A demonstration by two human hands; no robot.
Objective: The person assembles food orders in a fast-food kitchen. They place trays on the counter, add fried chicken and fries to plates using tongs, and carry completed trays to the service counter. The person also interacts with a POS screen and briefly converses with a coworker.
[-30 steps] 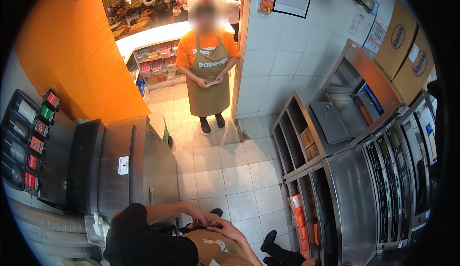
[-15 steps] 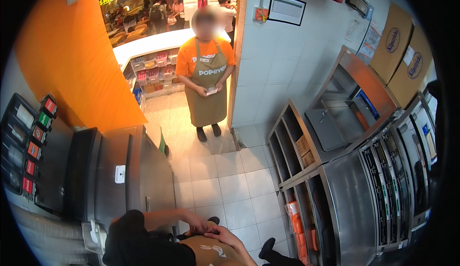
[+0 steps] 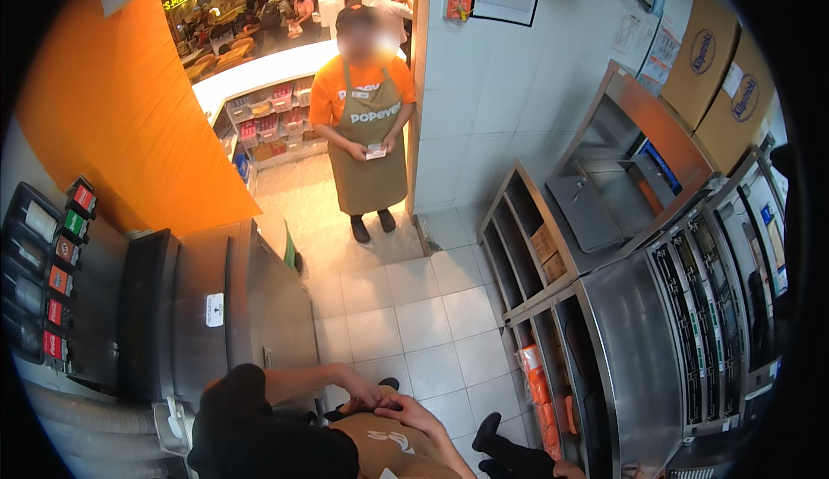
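My left hand and my right hand meet in front of my waist, just above the brown apron with a white print. The fingers of both are curled and pressed together at the fingertips. Whatever may lie between them is too small or hidden to make out. Black sleeve covers my left upper arm, and the forearm is bare. In the doorway ahead, a co-worker in an orange shirt and olive apron faces me, holding a small white card-like item in both hands.
Left stand a drink dispenser and a steel cabinet. On the right are steel shelving, a holding unit and cardboard boxes. Another person's black-clad leg and hand show at the lower right, above the tiled floor.
The view has shifted slightly. My hands stay together at my waist. Another person's hand has come into sight at the lower right, and more of the leg shows there.
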